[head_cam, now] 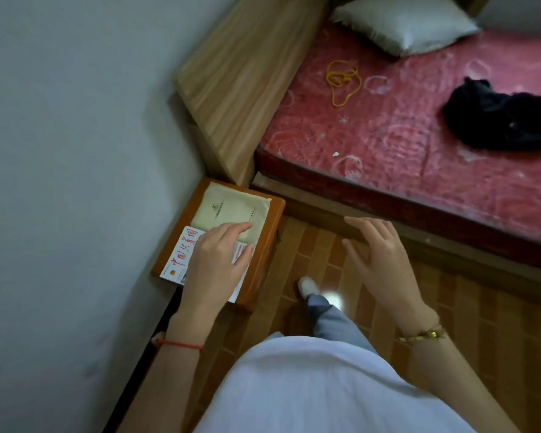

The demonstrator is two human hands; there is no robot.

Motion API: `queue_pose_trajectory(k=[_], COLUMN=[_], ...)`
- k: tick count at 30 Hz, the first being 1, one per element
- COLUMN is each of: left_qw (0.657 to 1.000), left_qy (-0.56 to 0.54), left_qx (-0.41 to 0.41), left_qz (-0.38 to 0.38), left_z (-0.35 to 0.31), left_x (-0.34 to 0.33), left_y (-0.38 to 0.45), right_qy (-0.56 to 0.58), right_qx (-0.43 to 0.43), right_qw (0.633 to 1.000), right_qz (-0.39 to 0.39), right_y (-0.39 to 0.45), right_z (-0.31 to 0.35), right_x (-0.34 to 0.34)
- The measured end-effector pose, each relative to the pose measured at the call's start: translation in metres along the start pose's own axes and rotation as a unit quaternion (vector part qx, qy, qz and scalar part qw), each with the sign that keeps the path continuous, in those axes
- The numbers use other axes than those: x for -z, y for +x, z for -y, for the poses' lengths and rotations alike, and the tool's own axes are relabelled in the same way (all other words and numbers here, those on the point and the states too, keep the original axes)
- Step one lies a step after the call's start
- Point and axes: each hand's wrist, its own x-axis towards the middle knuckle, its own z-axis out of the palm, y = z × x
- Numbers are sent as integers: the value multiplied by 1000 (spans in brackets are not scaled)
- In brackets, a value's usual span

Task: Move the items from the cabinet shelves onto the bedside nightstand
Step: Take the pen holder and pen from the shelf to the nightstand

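A small orange-brown nightstand stands in the corner between the grey wall and the bed. On it lies a cream folded cloth or envelope at the far end, and a white booklet with red writing at the near end, overhanging the front edge. My left hand rests flat on the booklet, fingers spread, its fingertips reaching onto the cream item. My right hand hovers over the floor beside the bed frame, fingers apart and holding nothing. The cabinet is out of view.
A bed with a red patterned mattress and a wooden headboard fills the right. On it lie a white pillow, a yellow cord and a black garment. My leg and white shoe stand on the brown tiled floor.
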Motion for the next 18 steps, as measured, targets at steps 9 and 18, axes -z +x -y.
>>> queue_pose_trajectory(k=[9,18], left_qw=[962,867], left_qy=[3,-28], left_qx=[-253,-451], left_qz=[98,211], left_z=[-76,-201], left_x=[-30,-89], left_y=[-17,-83], right_qy=[-37,-81], right_qx=[-202,-389], right_qw=[967,881], right_qz=[-152,-256], right_y=[-159,-328], right_z=[-5,-19], right_x=[54,84])
